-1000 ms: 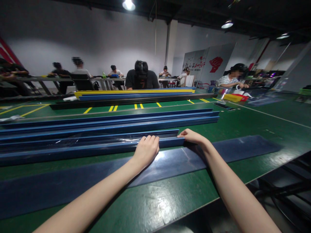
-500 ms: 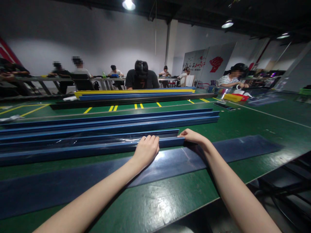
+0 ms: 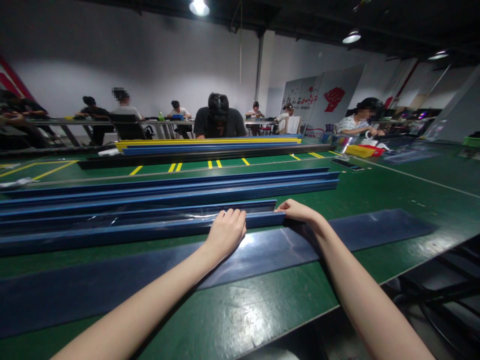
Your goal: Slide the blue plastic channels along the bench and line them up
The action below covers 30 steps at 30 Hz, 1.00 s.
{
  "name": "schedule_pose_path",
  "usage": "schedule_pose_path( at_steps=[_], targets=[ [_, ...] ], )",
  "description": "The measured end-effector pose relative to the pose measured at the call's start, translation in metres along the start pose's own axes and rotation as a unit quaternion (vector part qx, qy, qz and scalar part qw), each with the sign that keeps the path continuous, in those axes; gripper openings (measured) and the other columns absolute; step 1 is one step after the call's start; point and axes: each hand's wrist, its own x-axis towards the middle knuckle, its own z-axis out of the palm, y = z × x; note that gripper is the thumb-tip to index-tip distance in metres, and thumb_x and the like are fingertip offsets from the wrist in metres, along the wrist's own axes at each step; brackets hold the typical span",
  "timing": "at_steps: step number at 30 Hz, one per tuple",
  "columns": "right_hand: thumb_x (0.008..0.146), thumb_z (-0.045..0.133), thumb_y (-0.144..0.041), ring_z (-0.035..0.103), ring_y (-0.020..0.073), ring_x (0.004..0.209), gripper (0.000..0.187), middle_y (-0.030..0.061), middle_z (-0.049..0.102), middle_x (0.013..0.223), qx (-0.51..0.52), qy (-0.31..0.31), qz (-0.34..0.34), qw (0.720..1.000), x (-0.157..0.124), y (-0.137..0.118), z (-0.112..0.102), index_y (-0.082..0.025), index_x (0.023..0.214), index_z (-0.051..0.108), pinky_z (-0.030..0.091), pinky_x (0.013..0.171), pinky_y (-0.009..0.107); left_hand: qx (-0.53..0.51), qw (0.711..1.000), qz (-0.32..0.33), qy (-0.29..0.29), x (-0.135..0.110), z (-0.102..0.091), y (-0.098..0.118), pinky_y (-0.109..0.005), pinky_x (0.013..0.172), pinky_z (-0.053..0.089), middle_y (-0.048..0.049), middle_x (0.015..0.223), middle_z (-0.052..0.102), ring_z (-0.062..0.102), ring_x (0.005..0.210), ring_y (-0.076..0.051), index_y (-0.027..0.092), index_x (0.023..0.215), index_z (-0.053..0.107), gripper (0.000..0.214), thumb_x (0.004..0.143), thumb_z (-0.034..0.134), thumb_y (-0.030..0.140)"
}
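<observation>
A long blue channel strip (image 3: 142, 236) lies across the green table, its raised walls running left to right. Clear film (image 3: 180, 216) shines inside its trough. My left hand (image 3: 227, 230) is wrapped over the strip's near wall, fingers curled into the trough. At the strip's right end, my right hand (image 3: 296, 210) pinches the end corner between thumb and fingers; the fingertips are partly hidden. Beneath my forearms lies a long, flat, clear bluish plastic sheet (image 3: 262, 257), nearer to me than the strip.
Behind the strip lie more blue channel strips (image 3: 243, 186). Farther back are a yellow strip (image 3: 210, 142) and a black strip (image 3: 180, 158). A phone (image 3: 347, 164) and a yellow tray (image 3: 362, 150) sit at the right. A person (image 3: 219, 117) leans over the far side.
</observation>
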Motion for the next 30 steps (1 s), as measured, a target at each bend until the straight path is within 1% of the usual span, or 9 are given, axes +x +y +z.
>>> schedule_pose_path(
  at_steps=[8,16,23,30],
  targets=[
    [0.061,0.052,-0.047,0.039,0.0098,0.052,0.037,-0.0003,0.049,0.052,-0.005,-0.006,0.0,1.0,-0.0005,-0.0014,-0.0009,-0.011,0.061,0.059,0.029,0.049,0.023,-0.018,1.0,-0.003,-0.006,0.0002,-0.0021,0.0002,-0.033,0.067,0.036,-0.0076,0.079,0.058,0.051,0.077,-0.02,0.013,0.09,0.055,0.02,0.084,0.037,0.017],
    [0.063,0.049,-0.046,0.038,0.01,0.052,0.035,-0.0006,0.047,0.051,-0.027,-0.008,-0.018,0.999,-0.0019,-0.0036,-0.001,-0.012,0.058,0.057,0.027,0.05,0.023,-0.011,1.0,0.002,-0.015,0.0,-0.0022,-0.0017,-0.032,0.065,0.035,-0.0072,0.08,0.058,0.051,0.078,-0.021,0.013,0.092,0.055,0.021,0.084,0.037,0.019],
    [0.064,0.049,-0.045,0.041,0.0112,0.055,0.033,0.0006,0.05,0.054,-0.03,0.0,-0.018,0.999,-0.0031,-0.0058,-0.0007,-0.013,0.059,0.057,0.029,0.052,0.023,-0.019,1.0,0.006,-0.02,0.0006,-0.0029,-0.0037,-0.032,0.065,0.035,-0.008,0.083,0.059,0.052,0.078,-0.02,0.013,0.091,0.055,0.022,0.084,0.036,0.02],
    [0.064,0.05,-0.048,0.042,0.0116,0.056,0.036,0.0006,0.05,0.054,-0.027,0.004,-0.023,0.999,-0.0024,-0.0054,-0.0009,-0.013,0.058,0.057,0.028,0.052,0.024,-0.035,0.999,0.006,-0.033,0.0023,-0.005,-0.0051,-0.032,0.065,0.036,-0.0082,0.083,0.059,0.053,0.079,-0.02,0.013,0.089,0.055,0.021,0.085,0.035,0.02]
  ],
)
